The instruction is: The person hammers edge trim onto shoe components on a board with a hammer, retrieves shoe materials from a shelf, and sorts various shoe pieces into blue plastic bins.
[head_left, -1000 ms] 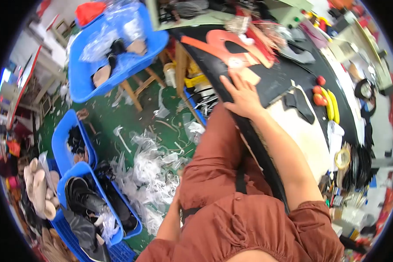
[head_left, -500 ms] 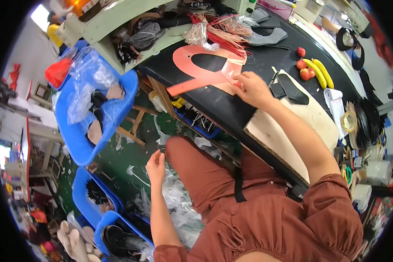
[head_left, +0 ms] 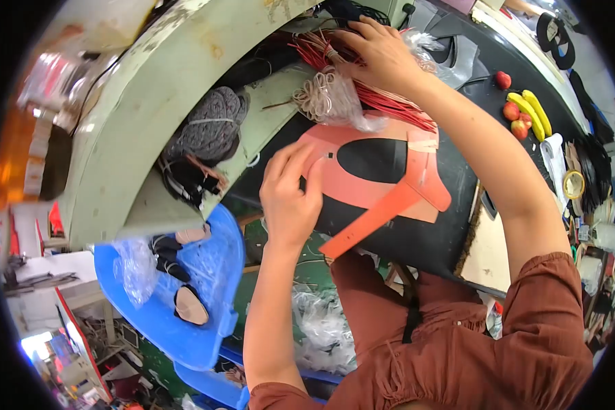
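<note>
A flat salmon-pink cut piece [head_left: 383, 195] with a large oval opening and a long strap lies on the black tabletop [head_left: 253, 179]. My left hand [head_left: 290, 195] is at its left edge, thumb and fingers apart; whether it touches the piece I cannot tell. Over a bundle of red and pale cords [head_left: 396, 102] reaches my right hand [head_left: 383, 58], fingers spread, their tips among the cords. A coil of cream cord [head_left: 314, 96] and a clear plastic bag [head_left: 345, 102] lie below that hand.
A pale green machine body [head_left: 137, 116] curves along the left, with grey coiled cord [head_left: 208, 126] beside it. A blue tub [head_left: 205, 321] holds shoe parts and plastic. Bananas [head_left: 529, 113] and red fruit [head_left: 516, 113] lie at right, near a pale board [head_left: 488, 253].
My right hand has left the pink piece and moved up to the cords. My left hand has risen from beside my knee to the piece's left edge. The view has shifted.
</note>
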{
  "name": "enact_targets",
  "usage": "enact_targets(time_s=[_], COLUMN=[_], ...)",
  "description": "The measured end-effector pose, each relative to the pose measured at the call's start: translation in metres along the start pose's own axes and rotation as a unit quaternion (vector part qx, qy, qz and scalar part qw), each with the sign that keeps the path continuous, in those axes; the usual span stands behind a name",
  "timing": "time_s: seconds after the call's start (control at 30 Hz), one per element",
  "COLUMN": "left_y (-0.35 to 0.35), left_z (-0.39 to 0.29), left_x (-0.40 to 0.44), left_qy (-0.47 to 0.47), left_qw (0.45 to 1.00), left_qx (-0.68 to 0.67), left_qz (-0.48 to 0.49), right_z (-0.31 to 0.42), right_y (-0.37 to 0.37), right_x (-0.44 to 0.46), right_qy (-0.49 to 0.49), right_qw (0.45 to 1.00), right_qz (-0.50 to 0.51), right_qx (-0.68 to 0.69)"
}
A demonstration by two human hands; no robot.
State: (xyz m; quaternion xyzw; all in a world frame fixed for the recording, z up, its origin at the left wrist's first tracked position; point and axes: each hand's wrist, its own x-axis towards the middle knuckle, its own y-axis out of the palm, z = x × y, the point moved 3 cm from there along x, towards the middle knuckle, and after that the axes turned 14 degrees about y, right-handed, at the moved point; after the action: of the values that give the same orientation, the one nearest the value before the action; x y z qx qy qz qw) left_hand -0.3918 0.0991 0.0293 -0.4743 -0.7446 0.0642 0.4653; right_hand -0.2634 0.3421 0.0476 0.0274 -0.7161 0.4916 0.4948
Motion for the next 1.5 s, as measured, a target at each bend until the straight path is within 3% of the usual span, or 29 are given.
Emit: enact_targets(time_s=[0.1,0.2,0.23,0.37,0.47,0.5,0.57,0.6,0.67,0.73,0.8,0.87,0.97,1.03,1.07,1.1,1.17,1.27,1.37,1.4,1.5], left_y=[0.021,0.033,0.038,0.06,0.07,0.07,0.068,0.066,0.056,0.057,0.063,0.072,0.088,0.105,0.103,0.101,0.08,0.06,0.043,0.04,0.02], left_z=[0.023,0.039,0.047,0.059,0.072,0.067,0.073,0.079,0.086,0.105,0.135,0.17,0.207,0.219,0.227,0.235,0.252,0.252,0.254,0.246,0.18], left_x=[0.031,0.046,0.049,0.066,0.073,0.08,0.089,0.096,0.117,0.143,0.174,0.213,0.269,0.286,0.293,0.299,0.312,0.315,0.301,0.29,0.229], left_qy=[-0.008,0.004,0.002,0.097,0.094,0.131,0.076,0.046,0.108,0.056,-0.021,-0.058,0.021,0.062,0.033,0.006,-0.147,-0.167,-0.156,-0.148,-0.124], left_qw=[0.998,0.996,0.993,0.987,0.951,0.949,0.965,0.97,0.982,0.994,0.999,0.995,0.989,0.947,0.943,0.934,0.94,0.985,0.931,0.956,0.989], left_qx=[-0.023,-0.013,-0.019,0.004,-0.027,0.02,-0.048,-0.08,0.028,0.048,0.021,0.012,0.118,0.311,0.332,0.353,0.241,0.025,-0.186,-0.127,0.059], left_qz=[0.061,0.091,0.116,0.131,0.293,0.285,0.247,0.226,0.153,0.076,-0.019,-0.083,-0.088,-0.045,0.003,0.053,0.192,-0.041,-0.274,-0.221,-0.052], right_z=[0.003,-0.009,-0.017,-0.03,-0.038,-0.046,-0.059,-0.064,-0.075,-0.069,-0.049,-0.035,-0.031,-0.025,-0.023,-0.023,-0.024,-0.025,-0.041,-0.054,-0.085], right_y=[0.03,0.018,0.02,0.008,0.013,0.025,0.06,0.082,0.131,0.149,0.128,0.099,0.093,0.083,0.079,0.076,0.069,0.061,0.08,0.08,0.115], right_x=[-0.001,-0.016,-0.028,-0.039,0.019,0.039,0.068,0.074,0.077,0.062,0.048,0.031,0.008,0.002,-0.002,-0.007,-0.013,0.002,0.028,0.046,0.078], right_qy=[0.164,0.155,0.137,0.116,0.231,0.272,0.287,0.29,0.326,0.359,0.327,0.221,0.153,0.135,0.166,0.157,0.151,0.155,0.134,0.14,0.119], right_qw=[0.933,0.913,0.936,0.933,0.889,0.902,0.931,0.931,0.916,0.901,0.897,0.916,0.957,0.955,0.922,0.925,0.926,0.926,0.94,0.932,0.98], right_qz=[0.314,0.377,0.324,0.341,0.336,0.276,0.206,0.21,0.23,0.24,0.258,0.29,0.176,0.147,0.207,0.192,0.195,0.233,0.222,0.285,0.16], right_qx=[-0.055,-0.008,-0.023,0.015,0.209,0.189,0.093,0.062,0.041,0.045,0.15,0.169,0.174,0.218,0.282,0.289,0.285,0.254,0.222,0.172,-0.01])
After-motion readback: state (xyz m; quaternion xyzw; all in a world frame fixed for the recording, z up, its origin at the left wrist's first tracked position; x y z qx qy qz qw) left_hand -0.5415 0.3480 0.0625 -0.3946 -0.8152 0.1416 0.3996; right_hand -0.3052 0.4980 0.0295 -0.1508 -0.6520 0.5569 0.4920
